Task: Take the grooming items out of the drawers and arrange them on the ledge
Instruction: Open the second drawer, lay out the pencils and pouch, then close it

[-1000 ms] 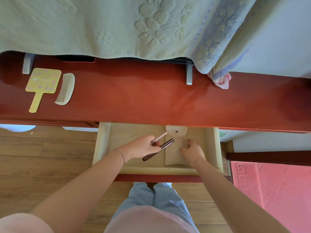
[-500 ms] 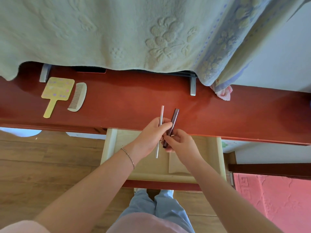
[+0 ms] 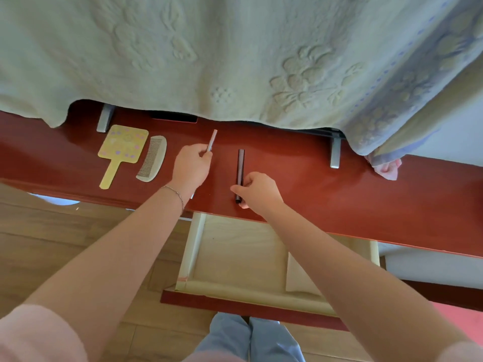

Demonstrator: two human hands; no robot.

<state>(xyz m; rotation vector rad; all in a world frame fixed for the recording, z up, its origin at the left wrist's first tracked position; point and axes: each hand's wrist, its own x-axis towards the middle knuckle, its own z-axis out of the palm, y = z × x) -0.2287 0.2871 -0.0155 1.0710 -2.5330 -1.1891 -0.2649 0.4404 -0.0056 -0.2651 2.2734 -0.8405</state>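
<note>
On the red wooden ledge [image 3: 326,194] lie a yellow hand mirror [image 3: 120,150] and a pale comb [image 3: 153,158], side by side at the left. My left hand [image 3: 192,167] is over the ledge just right of the comb, shut on a thin pale stick [image 3: 212,139] that points away from me. My right hand [image 3: 257,190] grips the near end of a dark brown stick [image 3: 240,168], which lies lengthwise on the ledge. Below the ledge the light wooden drawer [image 3: 193,254] stands pulled out, with a beige sheet [image 3: 299,279] inside at the right.
A pale green embossed blanket [image 3: 235,56] hangs over the back of the ledge, with a blue-patterned edge at right. Two grey metal brackets [image 3: 335,154] stand on the ledge. A pink cloth [image 3: 388,169] lies at right. Wood floor and my legs are below.
Both hands rose from the drawer to the ledge. They split apart: the left carried the pale stick leftward toward the comb, the right laid the dark stick down on the ledge.
</note>
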